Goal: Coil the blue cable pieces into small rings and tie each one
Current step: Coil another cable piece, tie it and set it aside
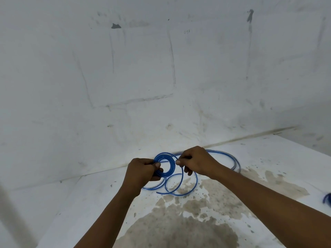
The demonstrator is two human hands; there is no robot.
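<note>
Head view shows my left hand (143, 171) gripping the small blue coil (164, 165) at its left edge, thumb pressed across the stacked turns and fingers curled behind them; this clamp stops the springy turns from fanning apart while more length is added. My right hand (195, 161) pinches the blue cable (223, 155) just beside the coil's right edge, thumb and forefinger closed on the strand, the other fingers curled under; holding it this close lets me, I judge, guide each new wrap onto the ring at a matching diameter. Both hands hold the work above the stained white surface (259, 158), near the wall (143, 86); the uncoiled remainder trails in a wide loop behind my right wrist, and loose loops (180, 185) hang below the coil toward the surface. The ring is not yet tied; considerable cable remains to be wound. A further blue object (327, 198) sits at the right frame edge, too blurred to identify.
</note>
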